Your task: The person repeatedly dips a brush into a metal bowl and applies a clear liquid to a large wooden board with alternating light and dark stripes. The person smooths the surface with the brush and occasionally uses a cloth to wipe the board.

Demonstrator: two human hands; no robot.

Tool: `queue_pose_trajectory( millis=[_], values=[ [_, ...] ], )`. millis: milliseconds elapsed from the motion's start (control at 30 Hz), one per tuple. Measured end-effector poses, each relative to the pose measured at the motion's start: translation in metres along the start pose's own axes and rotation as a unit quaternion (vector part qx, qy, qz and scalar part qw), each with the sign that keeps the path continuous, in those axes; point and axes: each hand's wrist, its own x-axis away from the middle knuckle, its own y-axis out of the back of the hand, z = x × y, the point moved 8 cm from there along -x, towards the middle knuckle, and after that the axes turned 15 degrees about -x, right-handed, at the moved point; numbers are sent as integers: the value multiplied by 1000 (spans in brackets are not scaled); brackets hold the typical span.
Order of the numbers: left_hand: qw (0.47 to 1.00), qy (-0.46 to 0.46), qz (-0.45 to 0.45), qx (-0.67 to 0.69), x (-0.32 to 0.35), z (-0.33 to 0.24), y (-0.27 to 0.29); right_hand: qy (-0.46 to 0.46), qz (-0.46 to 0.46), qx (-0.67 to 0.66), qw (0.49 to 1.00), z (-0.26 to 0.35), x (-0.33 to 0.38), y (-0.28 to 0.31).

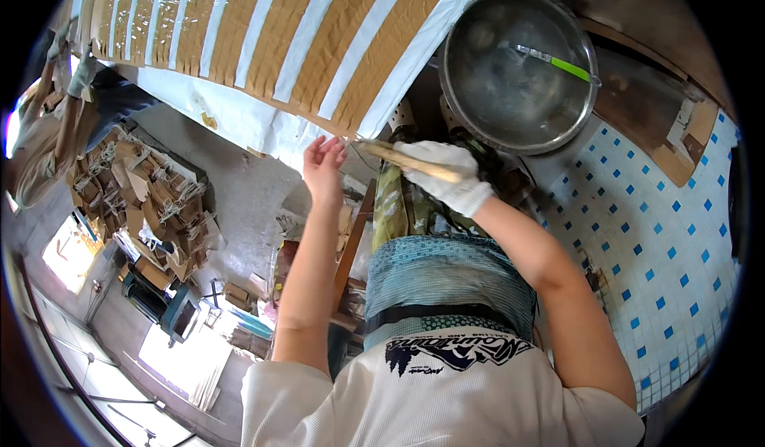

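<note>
My right hand (450, 172), in a white glove, is closed round a long, pale wooden piece (414, 162) that narrows toward its left end; I cannot make out its exact kind. Its tip points left, just under the near edge of the striped tabletop. Bare and raised, my left hand (323, 168) is beside that tip with its fingers loosely bent and apart, and nothing shows in them. The tabletop (263, 41) is covered in brown tape with white stripes between. Right of it stands a round metal basin (518, 132), with a green-handled tool (567, 68) lying across its right side.
Blue-and-white tiling (637, 232) covers the right side, with a piece of cardboard (687, 148) by the basin. On the left, a large heap of cardboard scraps (143, 196) lies on the grey floor (247, 184). A wooden bar (352, 248) stands near my left forearm.
</note>
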Motion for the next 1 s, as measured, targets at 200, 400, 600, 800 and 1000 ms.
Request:
queue_pose_trajectory(
  millis=[200, 400, 600, 800, 1000],
  values=[
    [992, 48, -15, 113, 34, -17, -47, -244, -137, -52, 959, -71, 81, 107],
    [985, 49, -11, 167, 45, -28, -39, -368, -288, 5, 884, -117, 155, 195],
    [977, 63, -73, 190, 37, -27, -38, -377, -351, -71, 854, -117, 176, 190],
    [980, 124, -30, 156, 23, -10, -46, -393, -353, -127, 840, -142, 192, 163],
    [990, 137, 37, 28, 8, -9, -42, -388, -333, -79, 856, -155, 191, 159]
  ],
)
